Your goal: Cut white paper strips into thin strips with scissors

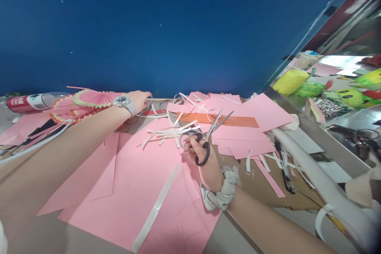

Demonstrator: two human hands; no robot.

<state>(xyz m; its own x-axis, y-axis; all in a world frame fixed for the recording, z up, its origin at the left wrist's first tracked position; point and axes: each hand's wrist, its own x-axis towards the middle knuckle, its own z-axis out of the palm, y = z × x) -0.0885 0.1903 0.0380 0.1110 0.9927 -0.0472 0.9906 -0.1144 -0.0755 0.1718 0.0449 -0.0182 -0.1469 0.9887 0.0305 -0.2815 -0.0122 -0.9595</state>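
My right hand [198,154] holds scissors [214,127] by their black handles, with fingers through the loops and the blades apart, pointing away from me. The hand is over pink paper sheets [143,182], beside a pile of white paper strips [171,131]. A longer white strip [156,208] lies across the nearest pink sheet. At the back edge of the table, my left hand [138,101] reaches out with its fingers curled down, close to loose white strips. Its fingertips are partly hidden, so what they hold cannot be made out.
A folded pink paper fan [97,99] and a bottle with a red label [26,103] lie at the left. An orange strip [238,120] rests on more pink paper. On the right are a black pen-like tool [285,172], a pale bar [321,178] and colourful bundles [291,81].
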